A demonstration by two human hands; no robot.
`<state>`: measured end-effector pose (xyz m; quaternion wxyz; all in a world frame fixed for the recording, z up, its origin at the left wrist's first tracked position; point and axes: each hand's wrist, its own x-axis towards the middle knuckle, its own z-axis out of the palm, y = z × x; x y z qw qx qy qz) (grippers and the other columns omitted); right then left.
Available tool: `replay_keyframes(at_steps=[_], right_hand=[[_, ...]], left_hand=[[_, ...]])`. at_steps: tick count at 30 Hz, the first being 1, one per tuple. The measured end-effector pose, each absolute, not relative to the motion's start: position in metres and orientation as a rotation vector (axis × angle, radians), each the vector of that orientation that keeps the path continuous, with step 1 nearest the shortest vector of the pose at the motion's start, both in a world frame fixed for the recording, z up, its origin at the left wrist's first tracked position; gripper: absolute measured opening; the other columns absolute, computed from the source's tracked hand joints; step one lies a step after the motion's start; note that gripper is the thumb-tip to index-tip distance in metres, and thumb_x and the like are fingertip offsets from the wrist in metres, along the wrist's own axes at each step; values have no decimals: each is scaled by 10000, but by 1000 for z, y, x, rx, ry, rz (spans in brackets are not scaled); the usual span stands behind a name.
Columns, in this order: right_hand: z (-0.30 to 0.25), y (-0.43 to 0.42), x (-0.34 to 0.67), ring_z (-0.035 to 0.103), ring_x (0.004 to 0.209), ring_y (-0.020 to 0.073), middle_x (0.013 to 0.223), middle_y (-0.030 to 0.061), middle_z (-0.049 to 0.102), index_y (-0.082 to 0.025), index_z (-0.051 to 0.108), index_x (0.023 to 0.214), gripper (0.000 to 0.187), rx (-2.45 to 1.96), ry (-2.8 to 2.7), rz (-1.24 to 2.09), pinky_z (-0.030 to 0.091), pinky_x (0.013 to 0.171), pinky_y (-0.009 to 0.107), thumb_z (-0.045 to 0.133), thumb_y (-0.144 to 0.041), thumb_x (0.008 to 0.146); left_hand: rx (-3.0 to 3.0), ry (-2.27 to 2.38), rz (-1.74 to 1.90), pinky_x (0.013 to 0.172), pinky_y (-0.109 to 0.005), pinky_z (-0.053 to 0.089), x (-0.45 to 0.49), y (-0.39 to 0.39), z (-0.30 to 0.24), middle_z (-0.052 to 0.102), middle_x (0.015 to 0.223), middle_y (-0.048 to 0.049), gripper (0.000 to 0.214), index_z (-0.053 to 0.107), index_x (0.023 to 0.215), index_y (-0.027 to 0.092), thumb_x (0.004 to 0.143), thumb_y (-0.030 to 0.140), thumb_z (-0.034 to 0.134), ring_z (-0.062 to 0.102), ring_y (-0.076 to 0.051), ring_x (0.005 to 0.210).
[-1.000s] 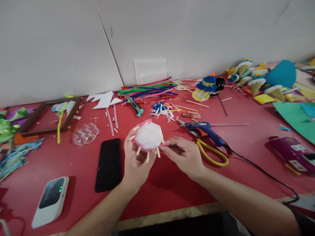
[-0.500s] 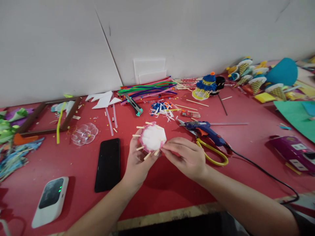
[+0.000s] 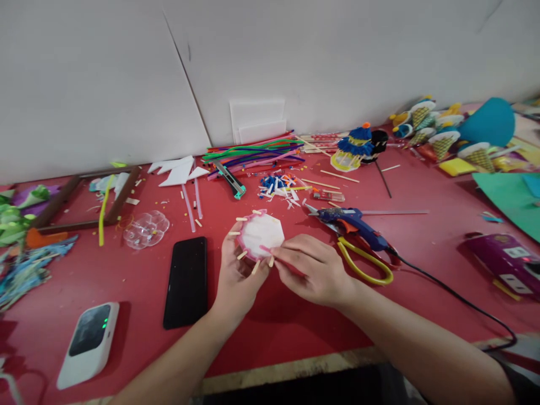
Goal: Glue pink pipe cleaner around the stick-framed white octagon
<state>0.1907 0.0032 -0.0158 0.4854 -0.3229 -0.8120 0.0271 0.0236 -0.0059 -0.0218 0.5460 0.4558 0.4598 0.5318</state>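
My left hand [image 3: 240, 278] grips a white many-sided disc [image 3: 261, 233] from its left and lower side, tilting it up above the red table. Short wooden sticks [image 3: 242, 255] poke out around the disc's edge, and what looks like a pink pipe cleaner [image 3: 248, 247] runs along the rim between them. At the disc's lower right, the thumb and fingers of my right hand [image 3: 312, 267] pinch the pink pipe cleaner beside a stick. Those fingertips partly hide the spot they hold.
A blue glue gun [image 3: 358, 225] and yellow-handled scissors [image 3: 367, 270] lie right of my hands. Left are a black phone [image 3: 185, 284] and a white device [image 3: 88, 343]. Behind lie a cutter [image 3: 230, 180], pipe cleaners [image 3: 257, 152], scraps [image 3: 278, 188] and a blue tiered craft piece [image 3: 356, 146].
My right fingertips have moved slightly left over the disc's lower rim, where a bit of pink now shows on the white face. The disc has turned a little in my left hand.
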Motion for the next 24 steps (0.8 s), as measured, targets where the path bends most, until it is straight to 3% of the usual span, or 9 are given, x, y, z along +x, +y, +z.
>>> replay_keyframes(at_steps=[6,15,20,24], right_hand=[[-19,3,191,698,687,152,777,46,731,-198,663,1017,127,-790,-1978,123,575,651,254,592,-178,914],[-20,-2,186,615,528,71,784,22,756,-194,662,1027,174,-856,-1902,558,491,544,156,512,-213,941],[-18,-3,186,497,423,42,598,-41,649,-183,648,927,118,-876,-1868,749,394,443,134,549,-246,924],[-20,-3,182,493,417,50,506,-71,574,-200,622,813,180,-958,-1802,813,383,441,143,614,-355,904]], left_hand=[[1181,1079,1268,862,-338,583,21,-5,-27,658,1163,-75,627,448,1257,293,739,301,802,665,-239,1103],[1085,990,1174,824,-354,599,23,-4,-20,688,1229,-105,745,437,1370,282,725,312,809,717,-235,999],[1063,1003,1177,885,-361,577,25,-4,-22,645,1316,-130,782,451,1355,258,680,296,844,686,-258,1095],[1083,1021,1186,941,-383,554,28,-4,-26,620,1344,-154,862,409,1377,239,650,291,868,668,-266,1131]])
